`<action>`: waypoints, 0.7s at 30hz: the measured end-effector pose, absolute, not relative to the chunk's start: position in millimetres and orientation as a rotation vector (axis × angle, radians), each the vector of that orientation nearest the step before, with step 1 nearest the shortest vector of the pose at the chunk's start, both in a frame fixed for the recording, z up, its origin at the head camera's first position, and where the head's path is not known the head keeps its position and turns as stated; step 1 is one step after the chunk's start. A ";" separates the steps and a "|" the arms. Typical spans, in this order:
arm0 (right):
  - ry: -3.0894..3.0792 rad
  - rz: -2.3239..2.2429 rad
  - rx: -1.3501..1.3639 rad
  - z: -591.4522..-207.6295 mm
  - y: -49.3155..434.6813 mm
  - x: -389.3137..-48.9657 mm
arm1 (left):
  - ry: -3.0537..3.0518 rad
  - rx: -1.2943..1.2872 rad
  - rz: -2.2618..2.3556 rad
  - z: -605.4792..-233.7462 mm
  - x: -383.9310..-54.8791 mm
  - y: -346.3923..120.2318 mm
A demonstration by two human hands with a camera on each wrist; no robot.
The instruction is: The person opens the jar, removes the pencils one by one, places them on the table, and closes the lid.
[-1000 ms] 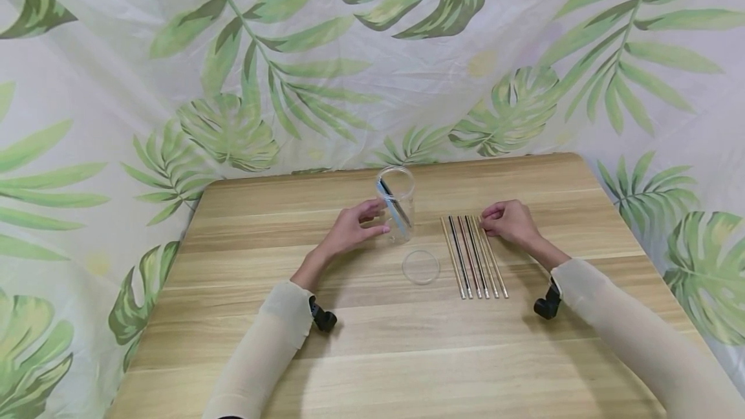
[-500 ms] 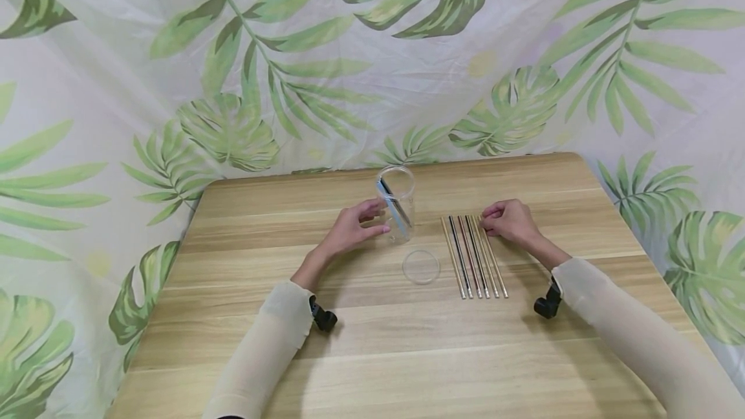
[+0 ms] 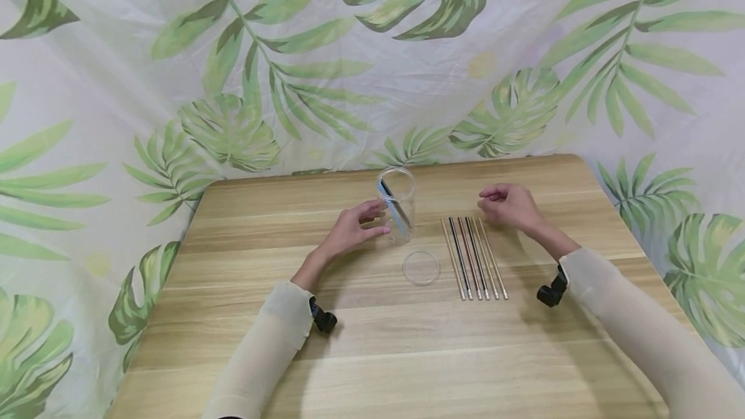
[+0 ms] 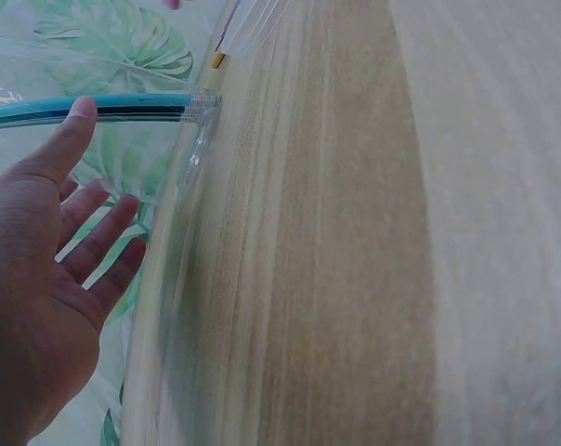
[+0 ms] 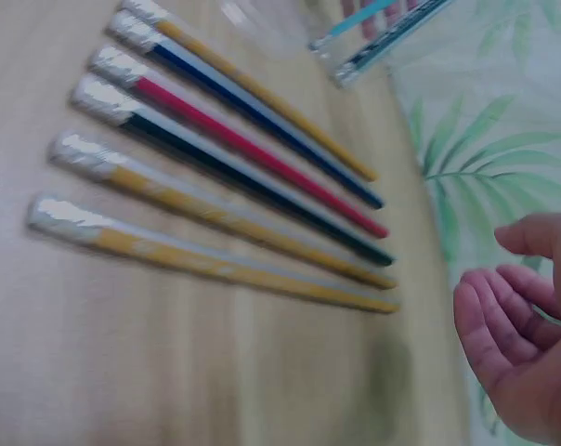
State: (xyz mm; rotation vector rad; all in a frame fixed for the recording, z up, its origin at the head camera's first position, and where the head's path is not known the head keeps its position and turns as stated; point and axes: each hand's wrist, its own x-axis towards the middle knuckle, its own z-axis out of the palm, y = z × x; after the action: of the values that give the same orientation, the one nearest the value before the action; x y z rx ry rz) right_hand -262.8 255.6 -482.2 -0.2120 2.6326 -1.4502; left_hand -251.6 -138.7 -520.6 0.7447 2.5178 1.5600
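Observation:
A clear plastic cup stands upright on the table with blue and dark pencils leaning inside. My left hand is at its left side, thumb in front and fingers reaching behind; in the left wrist view the thumb lies against the wall of the cup. A row of several pencils, yellow, dark and red, lies side by side, silver ends toward me. My right hand hovers just beyond their far right end, fingers loosely bent with nothing between them, apart from the pencils.
A clear round lid lies flat between the cup and the pencil row. The wooden table ends at a leaf-patterned cloth hanging behind it. Black wrist cameras sit at both cuffs.
My right hand has let go of the rightmost pencil's far end and lifted slightly away from the row. The left hand, cup and pencils have stayed in place.

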 end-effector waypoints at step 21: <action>2.605 -1.502 -0.611 -406.2 220.6 -270.6 | 2.531 0.741 1.572 -527.0 -254.1 -140.0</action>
State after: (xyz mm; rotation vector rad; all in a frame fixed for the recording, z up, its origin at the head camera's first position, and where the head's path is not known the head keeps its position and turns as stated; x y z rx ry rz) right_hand -270.6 220.6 -406.2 -0.6108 2.6047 -1.5023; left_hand -254.1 -140.0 -527.0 0.7411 2.5306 1.5716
